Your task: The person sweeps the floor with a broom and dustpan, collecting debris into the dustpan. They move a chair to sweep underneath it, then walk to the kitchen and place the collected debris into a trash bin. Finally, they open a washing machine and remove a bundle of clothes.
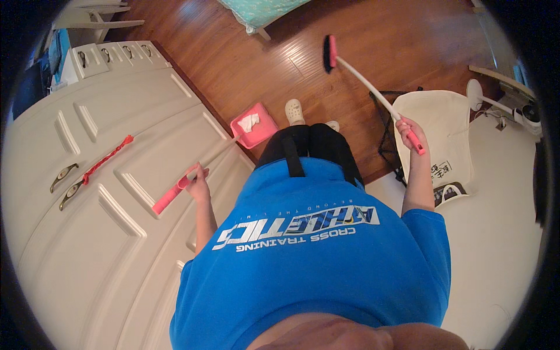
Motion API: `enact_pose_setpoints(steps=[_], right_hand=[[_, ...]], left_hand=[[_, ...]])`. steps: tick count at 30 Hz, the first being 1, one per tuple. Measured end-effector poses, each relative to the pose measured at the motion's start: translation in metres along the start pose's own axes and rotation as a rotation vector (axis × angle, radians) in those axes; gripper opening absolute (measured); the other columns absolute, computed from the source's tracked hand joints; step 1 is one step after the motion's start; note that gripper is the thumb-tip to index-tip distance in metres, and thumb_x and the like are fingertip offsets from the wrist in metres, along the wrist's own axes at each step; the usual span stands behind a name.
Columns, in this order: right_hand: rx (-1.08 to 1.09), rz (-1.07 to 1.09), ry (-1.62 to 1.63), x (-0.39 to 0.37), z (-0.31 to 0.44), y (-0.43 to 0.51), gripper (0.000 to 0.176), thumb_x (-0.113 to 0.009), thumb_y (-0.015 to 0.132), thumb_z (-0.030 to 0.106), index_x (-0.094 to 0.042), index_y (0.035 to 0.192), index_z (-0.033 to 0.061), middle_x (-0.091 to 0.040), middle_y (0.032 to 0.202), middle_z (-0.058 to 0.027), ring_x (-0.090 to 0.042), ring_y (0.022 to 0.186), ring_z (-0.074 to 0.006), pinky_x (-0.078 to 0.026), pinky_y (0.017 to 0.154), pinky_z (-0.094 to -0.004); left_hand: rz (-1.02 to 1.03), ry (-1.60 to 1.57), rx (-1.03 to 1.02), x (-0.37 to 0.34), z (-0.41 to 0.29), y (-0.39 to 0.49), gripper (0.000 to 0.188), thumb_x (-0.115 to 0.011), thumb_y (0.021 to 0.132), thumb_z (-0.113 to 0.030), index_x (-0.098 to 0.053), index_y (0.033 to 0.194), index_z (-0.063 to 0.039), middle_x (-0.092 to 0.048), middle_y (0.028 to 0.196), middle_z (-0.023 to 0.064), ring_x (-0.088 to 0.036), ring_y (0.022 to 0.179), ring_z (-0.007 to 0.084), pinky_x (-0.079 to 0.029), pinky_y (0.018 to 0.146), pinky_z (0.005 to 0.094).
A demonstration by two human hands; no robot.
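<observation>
My left hand (197,181) is closed around the upright handle of a pink long-handled dustpan (265,130), just below its pink grip. A crumpled white tissue (249,123) lies in the pan, which is beside my feet near the cabinet. In my right hand (410,130) is a broom (367,85) with a white stick and a pink grip. Its pink head with dark bristles points away from me, over the wooden floor; whether the bristles touch the floor I cannot tell.
Cream cabinet doors (153,162) with metal handles and a red braided cord (107,159) stand at left. A cream-covered folding chair (433,131) is at right, near a white stand (494,103) and cables. A teal fabric-covered piece of furniture (264,13) is ahead.
</observation>
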State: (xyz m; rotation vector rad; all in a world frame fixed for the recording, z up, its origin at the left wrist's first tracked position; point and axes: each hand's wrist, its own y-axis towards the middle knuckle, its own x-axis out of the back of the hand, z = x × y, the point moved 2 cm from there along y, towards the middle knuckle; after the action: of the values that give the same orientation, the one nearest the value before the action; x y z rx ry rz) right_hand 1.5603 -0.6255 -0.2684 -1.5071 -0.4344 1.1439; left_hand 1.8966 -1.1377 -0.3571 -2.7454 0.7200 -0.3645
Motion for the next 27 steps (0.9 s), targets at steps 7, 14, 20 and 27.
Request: enact_pose_setpoints(steps=[7, 14, 20, 27], right_hand=[[0.324, -0.128, -0.574, -0.044, -0.062, -0.011, 0.031, -0.044, 0.079, 0.007, -0.040, 0.110, 0.0091, -0.042, 0.059, -0.0010, -0.037, 0.041, -0.0042, -0.031, 0.031, -0.0139], [-0.042, -0.013, -0.443, -0.005, -0.048, -0.037, 0.020, -0.041, 0.085, 0.012, -0.041, 0.104, 0.0063, -0.043, 0.061, -0.0020, -0.037, 0.040, -0.0029, -0.031, 0.029, -0.0127], [0.053, -0.165, -0.429, 0.020, 0.073, -0.076, 0.017, -0.044, 0.083, 0.012, -0.042, 0.096, 0.0022, -0.043, 0.060, -0.0024, -0.036, 0.039, -0.0026, -0.030, 0.029, -0.0133], [0.445, -0.169, -0.688, -0.007, 0.127, -0.073, 0.034, -0.046, 0.079, 0.008, -0.040, 0.111, -0.0018, -0.044, 0.059, -0.0034, -0.037, 0.039, -0.0055, -0.030, 0.033, -0.0163]], left_hand=[[0.027, -0.060, -0.008, -0.027, -0.016, 0.009, 0.015, -0.056, 0.078, -0.010, -0.052, 0.088, 0.000, -0.057, 0.076, 0.0095, -0.059, 0.063, 0.0159, -0.050, 0.058, 0.0250], [0.022, -0.045, -0.030, -0.048, -0.041, 0.011, 0.016, -0.056, 0.079, -0.011, -0.053, 0.090, 0.000, -0.057, 0.078, 0.0093, -0.059, 0.065, 0.0158, -0.049, 0.059, 0.0250], [-0.024, 0.005, -0.015, -0.081, -0.066, -0.006, 0.017, -0.056, 0.079, -0.011, -0.053, 0.091, -0.001, -0.056, 0.078, 0.0083, -0.058, 0.065, 0.0154, -0.049, 0.060, 0.0247], [-0.028, 0.023, -0.054, -0.125, -0.099, -0.024, 0.016, -0.057, 0.078, -0.010, -0.053, 0.091, -0.001, -0.056, 0.076, 0.0073, -0.057, 0.063, 0.0142, -0.048, 0.058, 0.0239]])
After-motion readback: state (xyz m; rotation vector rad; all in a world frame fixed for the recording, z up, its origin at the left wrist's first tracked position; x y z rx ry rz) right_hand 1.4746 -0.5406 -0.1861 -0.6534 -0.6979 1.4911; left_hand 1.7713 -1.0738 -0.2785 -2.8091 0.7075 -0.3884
